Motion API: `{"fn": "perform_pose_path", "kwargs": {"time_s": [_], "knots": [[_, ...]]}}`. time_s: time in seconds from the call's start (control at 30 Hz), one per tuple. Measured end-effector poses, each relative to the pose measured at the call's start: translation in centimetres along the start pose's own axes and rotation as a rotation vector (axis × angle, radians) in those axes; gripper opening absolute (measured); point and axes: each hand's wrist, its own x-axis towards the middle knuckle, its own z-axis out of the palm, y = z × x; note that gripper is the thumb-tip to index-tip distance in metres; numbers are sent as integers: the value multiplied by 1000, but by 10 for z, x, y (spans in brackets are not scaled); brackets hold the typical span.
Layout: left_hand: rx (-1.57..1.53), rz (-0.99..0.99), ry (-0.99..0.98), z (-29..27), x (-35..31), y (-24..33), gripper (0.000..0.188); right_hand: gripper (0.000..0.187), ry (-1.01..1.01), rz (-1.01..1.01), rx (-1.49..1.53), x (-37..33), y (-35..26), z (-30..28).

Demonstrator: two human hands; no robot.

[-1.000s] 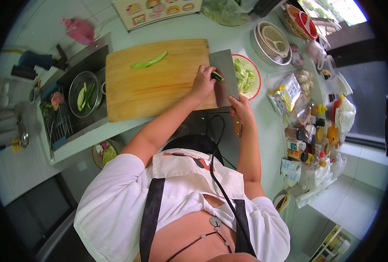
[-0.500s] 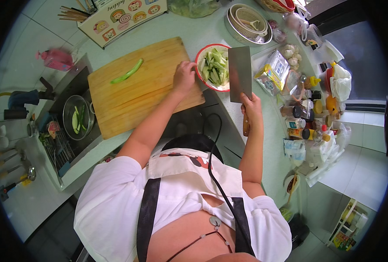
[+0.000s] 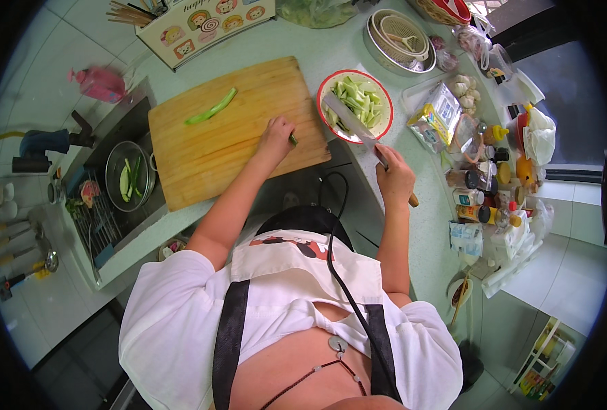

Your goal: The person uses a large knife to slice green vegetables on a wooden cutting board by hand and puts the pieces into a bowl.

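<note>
Pale wood is seen in the one cutting board (image 3: pixel 238 154), above which the left grip (image 3: pixel 275 137) is held, curled around one dark green vegetable piece (image 3: pixel 292 139) that is mostly hidden. In the right grip (image 3: pixel 396 174) one cleaver (image 3: pixel 350 117) is grasped by its handle, presumably so that the edge is kept clear of the fingers; its blade is angled forward and left of that grip, over one red-rimmed bowl (image 3: pixel 389 102). Whether the heaped cucumber-like pieces (image 3: pixel 361 96) inside are touched by it cannot be told; they are too jumbled to be counted. The bowl is set just beside the board, probably so that it can be reached by both grips. Forward and left of the left grip, one light green strip (image 3: pixel 211 109) is laid on the board. Farther left, at least two longer pieces (image 3: pixel 124 183) are held in one metal basin (image 3: pixel 146 186), seemingly to be kept together.
</note>
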Motion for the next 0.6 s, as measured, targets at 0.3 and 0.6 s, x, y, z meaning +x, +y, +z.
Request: {"fn": "perform_pose_path", "kwargs": {"time_s": [0.3,0.6], "knots": [[39,-127,-125,-15,4,2,19,34,-20,189,186,-6,11,-1],[-225,-192,-95,4,49,38,19,32,40,230,264,-12,22,-4]]}}
